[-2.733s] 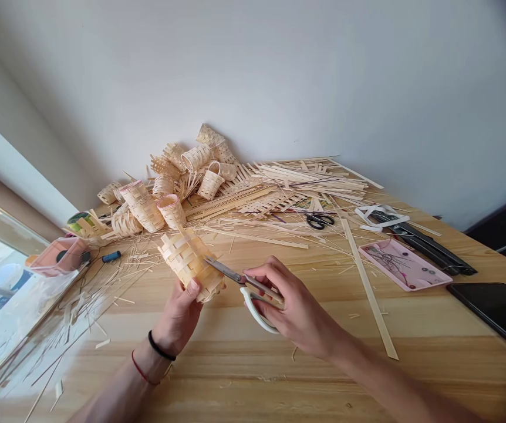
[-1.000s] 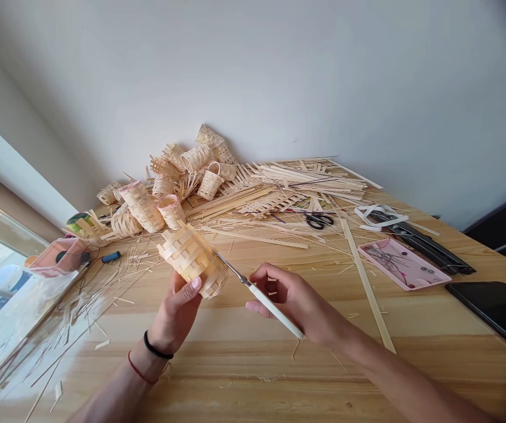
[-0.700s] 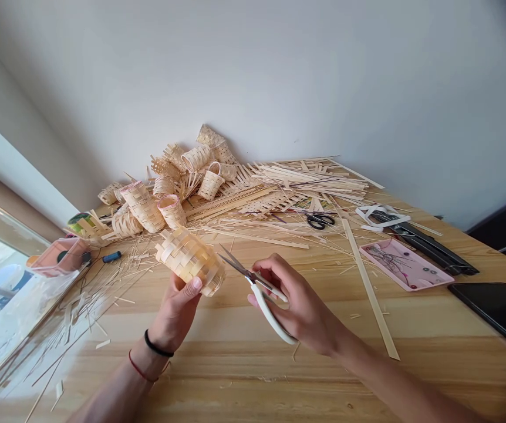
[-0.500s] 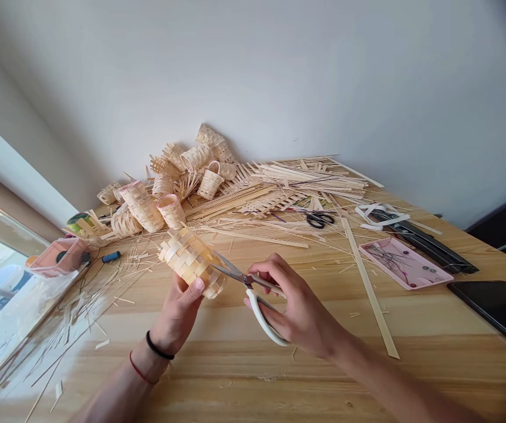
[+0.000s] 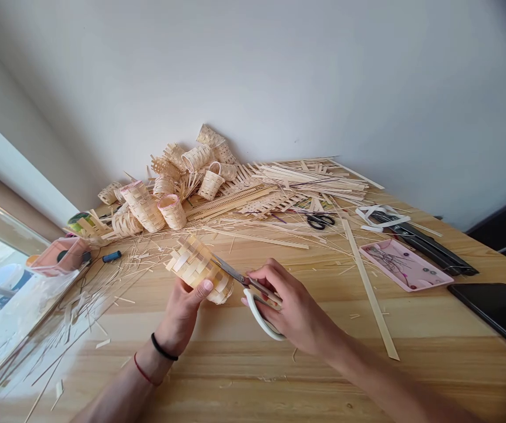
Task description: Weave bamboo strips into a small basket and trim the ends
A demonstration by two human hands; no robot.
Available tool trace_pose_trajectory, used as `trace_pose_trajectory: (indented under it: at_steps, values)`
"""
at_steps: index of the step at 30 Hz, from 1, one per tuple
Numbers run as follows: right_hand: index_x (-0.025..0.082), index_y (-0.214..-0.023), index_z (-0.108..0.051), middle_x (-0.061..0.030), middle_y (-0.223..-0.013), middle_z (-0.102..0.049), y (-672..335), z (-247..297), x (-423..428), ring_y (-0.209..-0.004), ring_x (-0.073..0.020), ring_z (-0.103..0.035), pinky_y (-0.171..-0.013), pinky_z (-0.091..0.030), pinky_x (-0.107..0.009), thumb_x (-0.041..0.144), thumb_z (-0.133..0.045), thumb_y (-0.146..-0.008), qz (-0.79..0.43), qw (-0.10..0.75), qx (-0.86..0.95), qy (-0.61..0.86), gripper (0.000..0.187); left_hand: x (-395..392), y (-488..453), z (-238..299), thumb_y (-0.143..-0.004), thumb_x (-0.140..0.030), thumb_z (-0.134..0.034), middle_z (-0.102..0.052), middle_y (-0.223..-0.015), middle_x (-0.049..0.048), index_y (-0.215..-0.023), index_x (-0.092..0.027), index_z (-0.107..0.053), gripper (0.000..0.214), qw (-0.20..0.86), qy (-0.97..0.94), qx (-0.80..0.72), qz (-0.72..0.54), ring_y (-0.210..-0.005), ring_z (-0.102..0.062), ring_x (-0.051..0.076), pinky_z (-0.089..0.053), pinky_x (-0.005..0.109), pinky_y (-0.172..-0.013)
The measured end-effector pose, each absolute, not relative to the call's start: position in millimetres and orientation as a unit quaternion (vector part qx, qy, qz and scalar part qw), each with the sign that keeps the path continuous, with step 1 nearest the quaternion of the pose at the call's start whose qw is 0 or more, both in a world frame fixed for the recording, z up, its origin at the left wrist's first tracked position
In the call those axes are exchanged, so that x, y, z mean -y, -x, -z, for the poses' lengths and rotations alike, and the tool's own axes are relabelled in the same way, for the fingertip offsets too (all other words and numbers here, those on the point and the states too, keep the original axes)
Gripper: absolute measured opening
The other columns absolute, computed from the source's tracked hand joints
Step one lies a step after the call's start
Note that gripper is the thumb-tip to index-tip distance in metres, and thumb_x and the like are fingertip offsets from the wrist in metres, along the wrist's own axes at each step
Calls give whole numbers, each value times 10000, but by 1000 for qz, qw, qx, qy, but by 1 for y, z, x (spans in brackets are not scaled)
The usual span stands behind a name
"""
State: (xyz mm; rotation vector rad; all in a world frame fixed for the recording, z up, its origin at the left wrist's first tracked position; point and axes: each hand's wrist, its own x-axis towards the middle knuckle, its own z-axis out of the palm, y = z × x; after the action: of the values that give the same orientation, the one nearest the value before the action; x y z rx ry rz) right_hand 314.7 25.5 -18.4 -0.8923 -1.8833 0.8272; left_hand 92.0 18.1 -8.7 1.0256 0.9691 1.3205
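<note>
Tilted above the table is a small woven basket (image 5: 195, 267) of pale wood strips, with loose strip ends at its upper left. My left hand (image 5: 185, 311) is closed round it from below, thumb on the near side. White-handled scissors (image 5: 262, 311) sit in my right hand (image 5: 290, 302), fingers in the loops. Their blades lie against the basket's right side and look nearly closed; whether a strip is between them I cannot tell.
Finished and part-woven baskets (image 5: 141, 205) are heaped at the back left. Loose wood strips (image 5: 310, 176) spread along the wall. Black scissors (image 5: 320, 220), a pink tray (image 5: 407, 264) with wires and a black phone-like slab (image 5: 495, 314) lie to the right.
My left hand and the basket have moved slightly right and down, with the basket turned a little. The scissors have closed further, and their handles are nearer together.
</note>
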Motion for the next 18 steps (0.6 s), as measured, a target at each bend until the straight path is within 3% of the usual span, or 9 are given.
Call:
trace_pose_trajectory:
  at_steps: [12,18]
  values:
    - [236,-1113,-574,-62,-1090,-569,-318,9,-23,-949,-198,-633,-836,-560,-321,246,-585,-1038,-401,385,750,357,76,-18,-94,9,-713,-527,-938,-795,-1066,71,-1169,-197,-749,594,551,-410,-430,-586,-975,-731,252,-569,331,-835]
    - [234,-1081,-568,-63,-1084,-592,-318,9,-21,-944,-202,-642,-860,-550,-349,235,-575,-1043,-381,384,756,369,39,-18,-95,7,-675,-549,-956,-794,-1101,76,-1178,-198,-738,650,568,-383,-434,-586,-1003,-738,260,-587,324,-832]
